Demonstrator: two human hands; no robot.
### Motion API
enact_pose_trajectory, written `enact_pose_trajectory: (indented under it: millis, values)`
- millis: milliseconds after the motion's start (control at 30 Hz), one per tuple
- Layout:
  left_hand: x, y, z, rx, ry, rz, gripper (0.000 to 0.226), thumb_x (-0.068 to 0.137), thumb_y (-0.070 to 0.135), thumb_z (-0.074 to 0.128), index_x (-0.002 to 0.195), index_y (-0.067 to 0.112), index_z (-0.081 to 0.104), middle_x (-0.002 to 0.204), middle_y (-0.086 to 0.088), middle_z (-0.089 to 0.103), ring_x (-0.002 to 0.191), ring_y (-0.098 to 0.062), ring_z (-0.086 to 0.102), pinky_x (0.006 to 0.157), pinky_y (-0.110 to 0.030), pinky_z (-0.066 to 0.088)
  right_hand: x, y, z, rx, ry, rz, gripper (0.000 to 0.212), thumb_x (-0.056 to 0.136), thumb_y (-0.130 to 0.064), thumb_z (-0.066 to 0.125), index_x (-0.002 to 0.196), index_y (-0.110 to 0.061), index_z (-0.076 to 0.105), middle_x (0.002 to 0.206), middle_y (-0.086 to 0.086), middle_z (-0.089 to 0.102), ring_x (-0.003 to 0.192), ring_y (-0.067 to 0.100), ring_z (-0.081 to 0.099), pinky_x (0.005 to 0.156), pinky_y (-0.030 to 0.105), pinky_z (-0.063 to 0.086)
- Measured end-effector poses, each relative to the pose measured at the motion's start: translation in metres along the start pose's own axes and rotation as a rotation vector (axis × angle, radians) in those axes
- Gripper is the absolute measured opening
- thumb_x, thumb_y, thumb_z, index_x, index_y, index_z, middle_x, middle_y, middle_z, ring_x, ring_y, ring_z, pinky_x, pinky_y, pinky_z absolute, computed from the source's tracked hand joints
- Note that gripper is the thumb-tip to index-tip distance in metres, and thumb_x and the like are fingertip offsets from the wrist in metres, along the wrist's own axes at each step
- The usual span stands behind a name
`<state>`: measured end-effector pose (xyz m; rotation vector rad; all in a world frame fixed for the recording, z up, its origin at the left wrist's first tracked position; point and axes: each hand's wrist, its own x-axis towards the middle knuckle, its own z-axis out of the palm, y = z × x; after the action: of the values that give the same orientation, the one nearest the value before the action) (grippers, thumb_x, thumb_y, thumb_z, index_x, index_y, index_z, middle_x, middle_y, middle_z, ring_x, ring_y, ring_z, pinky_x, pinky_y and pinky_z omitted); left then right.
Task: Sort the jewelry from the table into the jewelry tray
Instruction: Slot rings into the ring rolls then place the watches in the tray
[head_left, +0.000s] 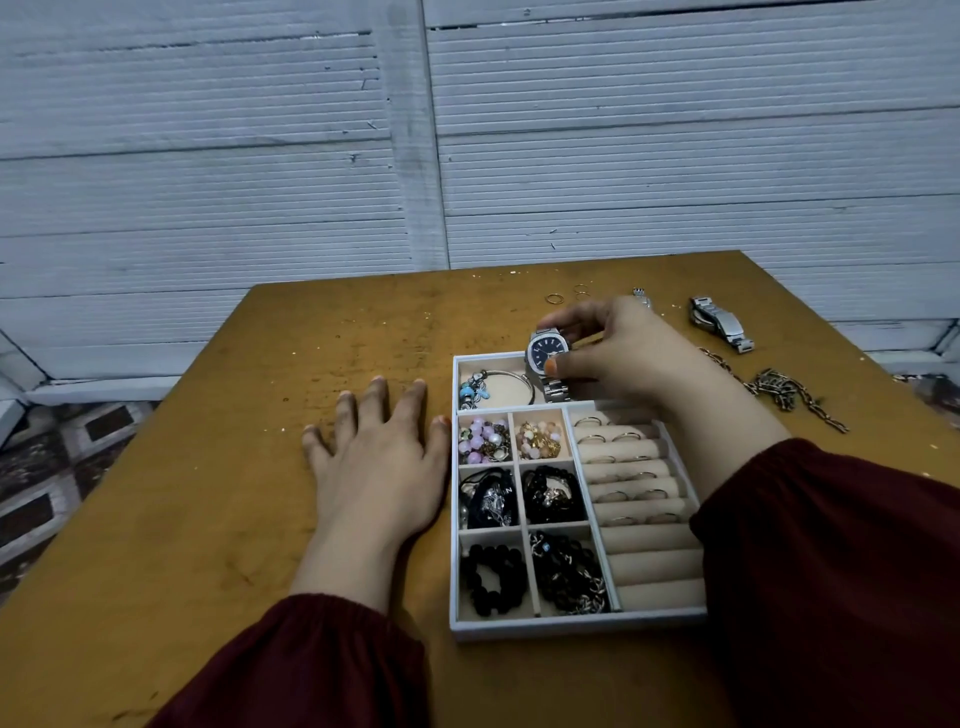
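Only the head view here, so that's all I've got. The right hand (618, 348), just right of centre frame, is pinched around a silver metal-band wristwatch with a dark blue dial (543, 358), holding it tilted over the top long compartment of the white jewelry tray with beige lining (571, 626). The left hand (379, 457) lies flat and open on the mustard-yellow wooden table (208, 467), just left of the tray, holding nothing.

Biggest risk, I'd say: that top compartment already has a silver bangle with blue charms (493, 387) in it, so the watch could land on the bangle and scratch it or sit half over the divider. The grip looks like fingertips only, so the heavy band could swing and slip.

Also, the right sleeve hangs over the ring rolls (628, 470) and might drag rings out. Still on the table upper right: another silver watch (719, 322), a dark chain (779, 389), thin gold rings (555, 298).
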<state>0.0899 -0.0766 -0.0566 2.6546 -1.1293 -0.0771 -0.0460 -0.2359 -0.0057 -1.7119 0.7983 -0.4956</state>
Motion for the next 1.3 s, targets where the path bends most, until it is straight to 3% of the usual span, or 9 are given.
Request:
enact_pose_trajectory:
  millis: [133,333,500,667,767,900,1000,1100,1300]
  values:
    - [0.0,0.0,0.0,0.003,0.0,-0.002,0.053,0.096,0.053,0.022,0.148,0.041,0.018,0.159,0.004,0.007,0.146,-0.023,0.001,0.114,-0.056,0.0,-0.002,-0.002,0.002,0.033,0.027,0.001,0.027,0.083,0.01,0.063,0.099,-0.011,0.061,0.086,0.003,0.06,0.07,0.012,0.062,0.048,0.017,0.052]
    - [-0.001,0.0,-0.001,0.003,0.001,0.001,0.054,0.096,0.053,0.022,0.148,0.04,0.017,0.16,0.003,0.007,0.146,-0.024,0.001,0.115,-0.056,0.0,-0.003,-0.005,-0.001,0.127,0.007,0.02,0.022,0.085,0.009,0.061,0.092,-0.011,0.059,0.088,0.011,0.066,0.078,0.024,0.068,0.054,0.026,0.058]
    - [-0.001,0.0,-0.001,-0.002,-0.002,0.003,0.054,0.096,0.053,0.022,0.148,0.039,0.017,0.16,0.003,0.006,0.146,-0.025,0.0,0.114,-0.056,-0.002,-0.002,-0.006,-0.01,0.127,0.044,-0.02,0.021,0.084,0.004,0.063,0.092,-0.015,0.061,0.088,0.013,0.07,0.084,0.028,0.068,0.073,0.039,0.059]
    - [0.0,0.001,0.0,-0.002,-0.001,0.003,0.054,0.096,0.053,0.022,0.148,0.039,0.017,0.16,0.003,0.006,0.146,-0.025,0.0,0.113,-0.056,-0.002,0.0,-0.01,-0.013,0.265,-0.016,-0.048,0.014,0.088,0.002,0.059,0.097,-0.009,0.06,0.085,0.012,0.068,0.071,0.019,0.068,0.063,0.025,0.057]
    - [0.0,0.001,0.0,-0.007,0.002,0.003,0.054,0.096,0.053,0.022,0.148,0.039,0.017,0.159,0.003,0.007,0.146,-0.025,0.0,0.113,-0.056,-0.002,0.001,-0.009,-0.013,0.155,-0.009,-0.022,0.013,0.089,-0.002,0.06,0.098,-0.01,0.062,0.089,0.014,0.068,0.071,0.021,0.064,0.06,0.021,0.056]
    - [0.0,0.0,0.001,-0.009,0.003,0.001,0.054,0.096,0.052,0.023,0.148,0.039,0.018,0.159,0.003,0.007,0.146,-0.025,0.0,0.113,-0.057,-0.002,0.002,-0.005,-0.008,0.037,-0.034,0.063,0.013,0.089,-0.004,0.061,0.097,-0.015,0.06,0.082,0.011,0.068,0.056,0.016,0.056,0.068,0.033,0.057]
    - [0.0,0.001,0.0,-0.004,0.006,0.009,0.053,0.096,0.052,0.022,0.148,0.039,0.018,0.159,0.002,0.007,0.146,-0.025,0.0,0.114,-0.057,-0.001,0.006,-0.003,-0.002,0.016,-0.042,0.075,0.016,0.088,-0.001,0.063,0.093,-0.016,0.06,0.078,0.007,0.064,0.062,0.019,0.059,0.071,0.037,0.056]
    - [0.0,0.001,0.0,-0.001,0.005,0.013,0.053,0.096,0.052,0.022,0.148,0.038,0.017,0.159,0.002,0.007,0.146,-0.025,0.0,0.114,-0.057,-0.001,0.007,-0.002,0.001,-0.032,-0.029,0.046,0.02,0.086,0.004,0.063,0.09,-0.015,0.061,0.079,0.006,0.06,0.071,0.019,0.062,0.064,0.033,0.058]
    - [0.001,0.0,0.001,0.003,0.006,0.008,0.053,0.096,0.052,0.023,0.147,0.038,0.019,0.159,0.002,0.008,0.146,-0.025,0.001,0.114,-0.058,0.0,0.003,-0.004,0.004,-0.096,0.038,-0.034,0.021,0.085,0.006,0.064,0.096,-0.011,0.063,0.077,0.001,0.053,0.062,0.008,0.057,0.048,0.017,0.053]
